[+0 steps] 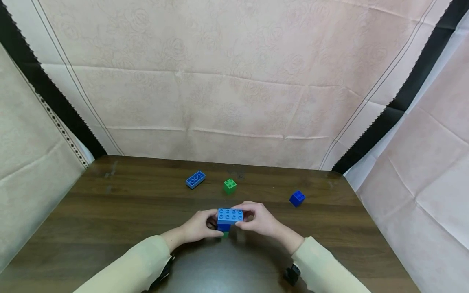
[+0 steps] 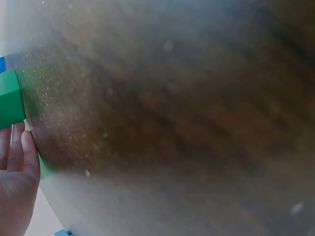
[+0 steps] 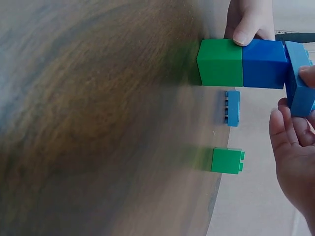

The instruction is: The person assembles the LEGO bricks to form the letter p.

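A stack stands between the two hands: a green block [image 3: 221, 63] at the bottom on the table, a dark blue block [image 3: 264, 64] above it, and a light blue eight-stud brick [image 1: 230, 216] on top. The left hand [image 1: 199, 225] grips the lower blocks from the left, its thumb at the seam between green and dark blue in the right wrist view. The right hand [image 1: 258, 219] pinches the light blue brick by its right end. That brick sits slightly tilted and overhangs the dark blue block to the right. In the left wrist view the green block [image 2: 10, 98] shows beside the left hand.
Behind the hands on the wooden table [image 1: 146, 211] lie a light blue brick [image 1: 196, 179] and a small green block [image 1: 229, 186]. A small dark blue block [image 1: 297, 198] lies farther right. Pale cloth [image 1: 220, 101] hangs behind the table's far edge.
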### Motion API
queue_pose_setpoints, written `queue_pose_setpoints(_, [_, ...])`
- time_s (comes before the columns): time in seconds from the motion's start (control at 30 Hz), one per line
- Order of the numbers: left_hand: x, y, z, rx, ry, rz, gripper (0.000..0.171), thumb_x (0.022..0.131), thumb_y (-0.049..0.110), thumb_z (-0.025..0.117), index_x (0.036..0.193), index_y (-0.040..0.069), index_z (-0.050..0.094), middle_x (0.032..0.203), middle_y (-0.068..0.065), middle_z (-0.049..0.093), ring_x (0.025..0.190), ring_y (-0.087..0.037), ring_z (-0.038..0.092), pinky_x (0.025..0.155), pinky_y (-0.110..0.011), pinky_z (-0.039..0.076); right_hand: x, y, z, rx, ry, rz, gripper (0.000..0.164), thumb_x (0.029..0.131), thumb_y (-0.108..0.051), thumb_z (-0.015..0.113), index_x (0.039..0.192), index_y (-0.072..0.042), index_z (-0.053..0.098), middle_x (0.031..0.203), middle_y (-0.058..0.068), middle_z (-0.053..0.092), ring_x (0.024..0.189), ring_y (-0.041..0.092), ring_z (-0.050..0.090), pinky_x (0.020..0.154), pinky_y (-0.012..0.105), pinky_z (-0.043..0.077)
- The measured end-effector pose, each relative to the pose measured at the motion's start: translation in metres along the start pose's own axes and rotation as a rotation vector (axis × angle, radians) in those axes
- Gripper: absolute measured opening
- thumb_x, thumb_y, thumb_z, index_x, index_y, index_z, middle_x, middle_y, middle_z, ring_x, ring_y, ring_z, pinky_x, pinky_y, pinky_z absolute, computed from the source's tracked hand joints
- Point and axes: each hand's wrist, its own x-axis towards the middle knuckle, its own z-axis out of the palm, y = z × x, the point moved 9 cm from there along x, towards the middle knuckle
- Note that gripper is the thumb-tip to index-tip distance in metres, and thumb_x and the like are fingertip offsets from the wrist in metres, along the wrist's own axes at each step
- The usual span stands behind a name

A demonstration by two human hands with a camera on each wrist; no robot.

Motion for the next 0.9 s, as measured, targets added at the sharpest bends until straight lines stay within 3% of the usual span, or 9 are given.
queue_pose_setpoints(0.37, [-0.001, 0.001, 0.000, 0.010, -0.017, -0.002, 0.043, 0.082, 0.029, 0.072, 0.116, 0.009, 0.055, 0.103, -0.001, 0.065, 0.093, -0.012, 0.061, 0.082, -0.029, 0.053, 0.001, -0.001, -0.001, -0.066, -0.011, 0.004, 0.036, 0.084, -0.018, 0.069, 0.119, -0.014, 0.063, 0.100, -0.001, 0.061, 0.085, 0.010, 0.056, 0.076, 0.027, 0.052])
queue_pose_setpoints(0.9, [-0.001, 0.004, 0.000, 0.011, -0.023, 0.016, 0.042, 0.083, 0.025, 0.071, 0.118, 0.007, 0.055, 0.103, -0.004, 0.065, 0.095, -0.015, 0.061, 0.083, -0.032, 0.053, 0.002, -0.011, 0.003, -0.138, -0.025, -0.056, 0.043, 0.083, -0.014, 0.068, 0.125, -0.016, 0.059, 0.100, 0.000, 0.059, 0.085, 0.009, 0.055, 0.073, 0.025, 0.053])
